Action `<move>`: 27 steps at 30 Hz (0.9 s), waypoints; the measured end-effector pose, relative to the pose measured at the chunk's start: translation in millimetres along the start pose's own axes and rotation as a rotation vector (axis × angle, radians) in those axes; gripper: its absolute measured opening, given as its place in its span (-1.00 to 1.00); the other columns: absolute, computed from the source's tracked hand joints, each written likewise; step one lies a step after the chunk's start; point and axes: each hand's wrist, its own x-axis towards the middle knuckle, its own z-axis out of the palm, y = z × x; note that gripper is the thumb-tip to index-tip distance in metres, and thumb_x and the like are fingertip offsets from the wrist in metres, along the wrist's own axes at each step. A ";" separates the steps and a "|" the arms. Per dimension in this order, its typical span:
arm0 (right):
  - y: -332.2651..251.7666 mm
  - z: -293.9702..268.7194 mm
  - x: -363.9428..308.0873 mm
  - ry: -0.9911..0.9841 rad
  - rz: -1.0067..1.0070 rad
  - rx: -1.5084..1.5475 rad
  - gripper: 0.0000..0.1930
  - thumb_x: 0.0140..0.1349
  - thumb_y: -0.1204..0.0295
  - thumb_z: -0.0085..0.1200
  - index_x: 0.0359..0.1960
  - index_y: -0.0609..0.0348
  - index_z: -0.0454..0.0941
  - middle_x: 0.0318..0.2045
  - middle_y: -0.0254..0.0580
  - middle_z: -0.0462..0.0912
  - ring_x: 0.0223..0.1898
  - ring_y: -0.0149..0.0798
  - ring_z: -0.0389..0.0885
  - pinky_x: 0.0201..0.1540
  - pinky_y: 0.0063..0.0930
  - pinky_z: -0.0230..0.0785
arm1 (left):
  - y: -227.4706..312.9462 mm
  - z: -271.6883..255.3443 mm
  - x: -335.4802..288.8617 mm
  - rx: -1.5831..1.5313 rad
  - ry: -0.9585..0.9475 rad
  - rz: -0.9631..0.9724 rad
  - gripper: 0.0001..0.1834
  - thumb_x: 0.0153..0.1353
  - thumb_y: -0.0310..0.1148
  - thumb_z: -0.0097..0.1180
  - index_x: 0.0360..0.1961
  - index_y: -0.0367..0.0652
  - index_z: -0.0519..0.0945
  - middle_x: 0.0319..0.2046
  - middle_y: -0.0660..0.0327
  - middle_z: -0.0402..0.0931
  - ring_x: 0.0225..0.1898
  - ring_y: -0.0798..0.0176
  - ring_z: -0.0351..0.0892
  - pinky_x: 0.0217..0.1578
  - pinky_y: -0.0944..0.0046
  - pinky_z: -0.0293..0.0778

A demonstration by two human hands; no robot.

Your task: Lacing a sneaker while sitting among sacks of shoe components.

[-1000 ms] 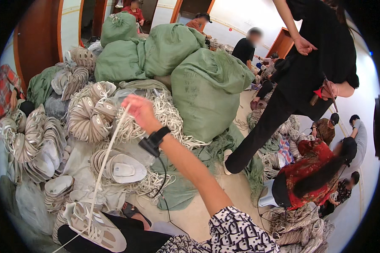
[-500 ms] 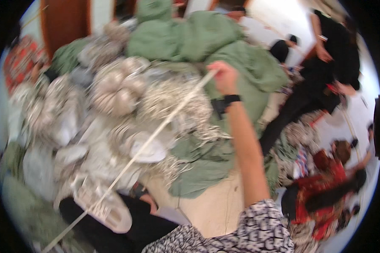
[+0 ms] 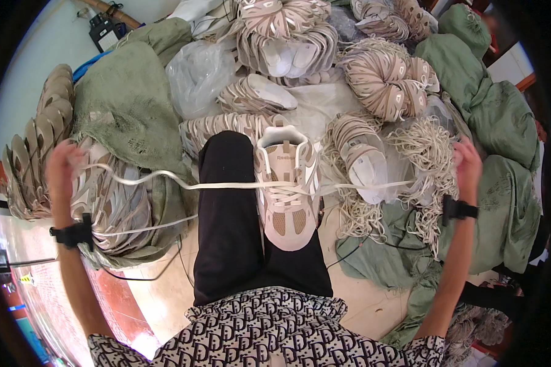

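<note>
A beige sneaker upper (image 3: 286, 215) lies over my right knee, its toe toward me, with lace crossed through its lower eyelets. From it a whitish shoelace (image 3: 223, 185) runs out to both sides. My left hand (image 3: 65, 166), smeared by motion, is stretched far out to the left with the wavy lace reaching its fingers. Out to the right is my right hand (image 3: 467, 162), its fingers curled. The lace on that side fades against a bundle of loose laces (image 3: 425, 156), so what those fingers hold is hidden.
Tied rounds of beige shoe uppers (image 3: 386, 78) lie ahead. Green sacks (image 3: 125, 101) flank them at left and right. More stacked uppers (image 3: 55, 119) are at far left. A clear plastic bag (image 3: 200, 76) sits ahead of my left knee. Dark cords (image 3: 142, 278) trail on the floor.
The view has turned and levelled. My right hand, earlier raised ahead pulling the lace taut diagonally, is now low at the right. My left hand has come into view, and the lace runs sideways.
</note>
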 end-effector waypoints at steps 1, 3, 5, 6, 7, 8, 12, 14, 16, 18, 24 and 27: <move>2.7 58.5 -7.9 -0.131 -0.055 -0.208 -0.79 0.09 0.58 -0.08 -0.29 0.34 0.57 -0.15 -0.13 0.51 -0.29 -0.42 0.50 -0.22 -0.62 0.35 | 2.7 51.8 -22.6 -0.059 -0.175 -0.041 -0.79 0.17 -0.43 -0.06 -0.19 -0.30 0.46 -0.33 0.13 0.49 -0.25 0.27 0.53 -0.22 0.35 0.47; -2.0 169.7 -38.2 -0.378 0.024 -0.155 -0.85 0.00 0.54 -0.01 -0.42 0.33 0.57 -0.39 -0.24 0.53 -0.56 -0.52 0.45 -0.50 -0.70 0.27 | 3.0 154.0 -77.9 -0.155 -0.344 -0.123 -0.85 0.17 -0.43 -0.03 -0.28 -0.26 0.49 -0.45 0.24 0.50 -0.39 0.35 0.52 -0.32 0.37 0.47; -16.5 255.7 -76.6 -0.543 0.291 0.036 -0.90 -0.05 0.59 0.01 -0.50 0.32 0.57 -0.60 -0.30 0.54 -0.68 -0.53 0.42 -0.61 -0.71 0.22 | 8.3 229.8 -125.0 0.240 -0.388 0.258 -0.90 0.13 -0.50 0.01 -0.34 -0.28 0.53 -0.47 0.27 0.51 -0.38 0.41 0.50 -0.33 0.38 0.44; -23.2 289.8 -89.9 -0.669 0.255 0.010 -0.91 -0.06 0.59 0.04 -0.50 0.32 0.57 -0.63 -0.29 0.55 -0.67 -0.50 0.47 -0.60 -0.69 0.24 | 11.3 258.3 -137.8 0.315 -0.402 0.355 -0.93 0.08 -0.53 0.06 -0.38 -0.26 0.53 -0.48 0.19 0.51 -0.39 0.32 0.55 -0.34 0.34 0.44; -28.4 318.3 -101.3 -0.731 0.265 -0.045 -0.92 -0.06 0.58 0.05 -0.50 0.32 0.57 -0.64 -0.29 0.55 -0.66 -0.50 0.49 -0.61 -0.68 0.24 | 14.4 280.9 -145.7 0.320 -0.404 0.377 -0.93 0.06 -0.53 0.06 -0.39 -0.26 0.52 -0.49 0.14 0.50 -0.40 0.23 0.55 -0.36 0.30 0.44; -33.4 339.4 -109.4 -0.823 0.249 -0.093 -0.92 -0.05 0.57 0.06 -0.49 0.31 0.57 -0.64 -0.29 0.56 -0.64 -0.49 0.51 -0.61 -0.68 0.24 | 17.7 297.1 -150.9 0.311 -0.430 0.457 -0.93 0.05 -0.53 0.07 -0.40 -0.25 0.52 -0.49 0.09 0.49 -0.40 0.13 0.55 -0.37 0.27 0.44; -45.6 368.2 -121.8 -0.860 0.107 -0.344 -0.92 -0.04 0.56 0.07 -0.49 0.28 0.57 -0.65 -0.28 0.56 -0.64 -0.51 0.51 -0.62 -0.67 0.22 | 22.2 315.1 -164.1 0.364 -0.498 0.326 -0.95 0.04 -0.56 0.04 -0.43 -0.24 0.50 -0.52 0.04 0.47 -0.43 -0.02 0.51 -0.44 0.18 0.41; -46.8 366.6 -122.3 -0.903 0.297 -0.366 -0.89 -0.05 0.48 0.08 -0.52 0.29 0.53 -0.75 -0.32 0.50 -0.68 -0.52 0.48 -0.61 -0.58 0.26 | 16.6 316.0 -168.4 0.313 -0.516 0.243 -0.95 0.04 -0.55 0.04 -0.42 -0.23 0.49 -0.53 0.02 0.47 -0.45 -0.03 0.50 -0.46 0.17 0.41; -45.8 364.4 -121.7 -0.892 0.355 -0.309 -0.90 -0.05 0.49 0.08 -0.52 0.28 0.54 -0.75 -0.32 0.51 -0.69 -0.53 0.47 -0.64 -0.60 0.24 | 8.6 316.2 -171.3 0.289 -0.467 0.251 -0.96 0.05 -0.55 0.03 -0.42 -0.23 0.47 -0.55 0.02 0.46 -0.47 -0.04 0.50 -0.47 0.17 0.41; -44.2 363.2 -120.5 -0.887 0.458 -0.273 -0.91 -0.04 0.50 0.07 -0.52 0.27 0.55 -0.74 -0.32 0.51 -0.70 -0.54 0.46 -0.66 -0.61 0.22 | 2.7 316.2 -172.8 0.271 -0.505 0.289 -0.96 0.06 -0.54 0.03 -0.42 -0.22 0.45 -0.56 0.02 0.46 -0.47 -0.04 0.51 -0.49 0.17 0.41; -40.4 362.6 -119.5 -0.878 0.673 -0.136 -0.92 0.04 0.55 0.06 -0.45 0.31 0.57 -0.68 -0.27 0.55 -0.73 -0.59 0.38 -0.73 -0.74 0.08 | 6.1 314.9 -173.9 0.468 -0.537 0.530 -0.86 -0.08 -0.58 0.04 -0.41 -0.24 0.44 -0.60 0.09 0.41 -0.50 0.06 0.47 -0.50 0.19 0.41; -39.3 359.0 -122.7 -0.853 0.739 -0.059 -0.92 0.04 0.55 0.07 -0.46 0.31 0.57 -0.69 -0.25 0.55 -0.74 -0.59 0.38 -0.73 -0.74 0.09 | 10.4 314.0 -176.9 0.693 -0.549 0.810 -0.87 -0.13 -0.49 0.07 -0.52 -0.16 0.37 -0.63 0.25 0.32 -0.53 0.27 0.42 -0.54 0.33 0.41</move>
